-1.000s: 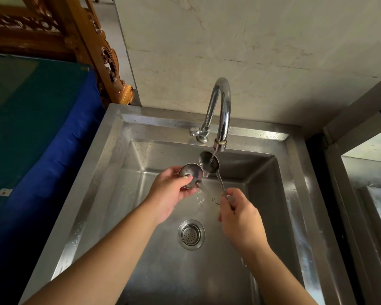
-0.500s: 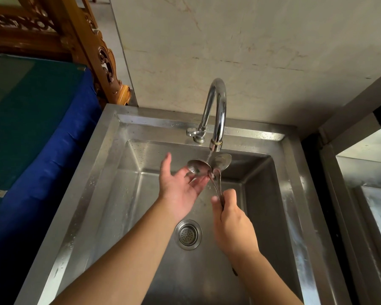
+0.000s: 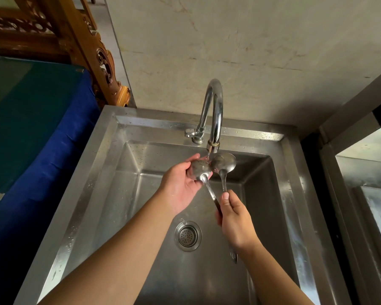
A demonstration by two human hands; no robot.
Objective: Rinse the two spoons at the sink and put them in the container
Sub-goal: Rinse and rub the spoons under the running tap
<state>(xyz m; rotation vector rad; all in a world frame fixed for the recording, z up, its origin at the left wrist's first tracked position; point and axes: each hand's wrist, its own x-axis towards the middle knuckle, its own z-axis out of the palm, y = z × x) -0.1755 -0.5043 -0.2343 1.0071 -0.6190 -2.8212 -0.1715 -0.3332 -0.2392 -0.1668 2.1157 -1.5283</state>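
Two steel spoons fan upward from my right hand (image 3: pixel 234 221), which grips both handles over the steel sink (image 3: pixel 92 172). The left spoon (image 3: pixel 200 170) has its bowl cupped in my left hand (image 3: pixel 180 183), fingers curled round it. The right spoon (image 3: pixel 224 164) holds its bowl just under the spout of the curved chrome tap (image 3: pixel 213 111). A thin stream of water runs onto the bowls. The handle ends poke out below my right wrist. No container is in view.
A round drain strainer (image 3: pixel 187 236) sits in the basin floor below my hands. The tap lever (image 3: pixel 189 133) points left. A blue and green covered surface (image 3: pixel 31 128) lies to the left, a carved wooden frame (image 3: pixel 75 40) behind it, and a steel unit (image 3: pixel 365 194) on the right.
My left hand has gone from open beside the spoons to curled round the left spoon's bowl. The spoons have spread apart and risen closer to the spout.
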